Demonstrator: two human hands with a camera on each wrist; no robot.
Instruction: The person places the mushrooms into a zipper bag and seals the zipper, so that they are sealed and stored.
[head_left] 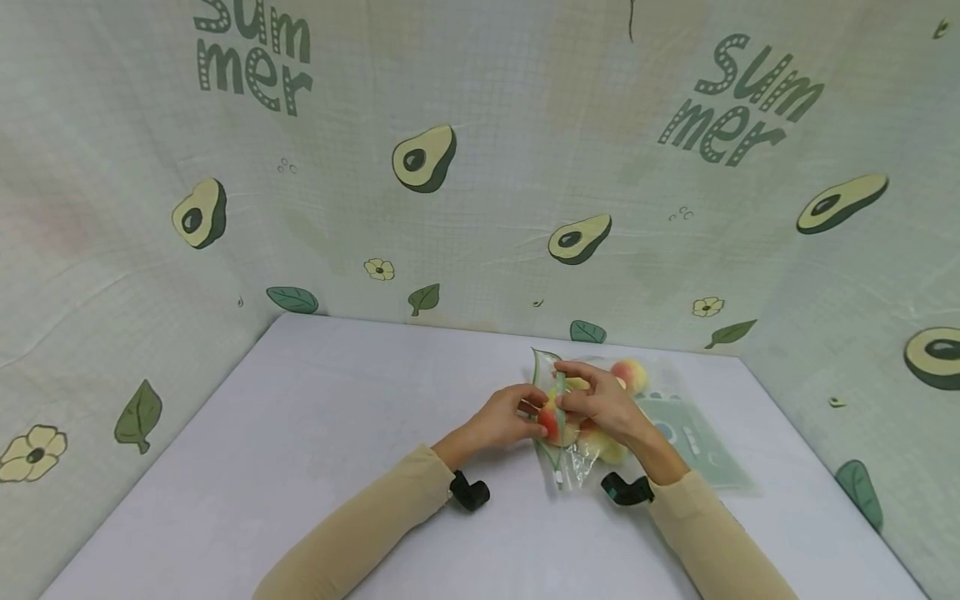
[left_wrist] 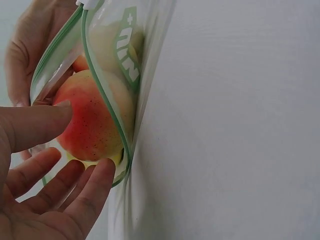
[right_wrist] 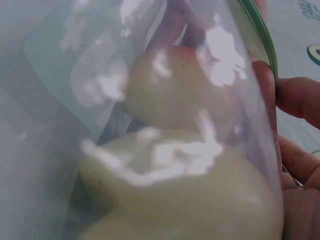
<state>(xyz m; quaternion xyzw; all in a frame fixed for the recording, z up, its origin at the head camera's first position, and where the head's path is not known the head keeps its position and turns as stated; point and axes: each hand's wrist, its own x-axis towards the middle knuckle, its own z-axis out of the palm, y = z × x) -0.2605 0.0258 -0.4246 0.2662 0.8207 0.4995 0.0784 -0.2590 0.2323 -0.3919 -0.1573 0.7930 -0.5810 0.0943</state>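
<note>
A clear zip bag (head_left: 577, 467) with a green-edged mouth holds several peaches. One red-and-yellow peach (left_wrist: 92, 117) sits at the bag's mouth. My left hand (head_left: 506, 417) is at that mouth, its thumb touching the peach and its fingers loosely spread below it; no firm grip shows. My right hand (head_left: 603, 404) pinches the green zip edge (right_wrist: 267, 45) of the bag between thumb and fingers. Inside the bag, pale yellow fruit (right_wrist: 175, 170) shows through the shiny plastic. Part of the right hand is hidden behind the bag in the left wrist view.
A flat clear plastic piece with a green print (head_left: 705, 446) lies right of my right hand; I cannot tell whether it belongs to the same bag. Another peach (head_left: 630, 375) is behind that hand. A patterned cloth (head_left: 495, 167) stands around the white table (head_left: 375, 375).
</note>
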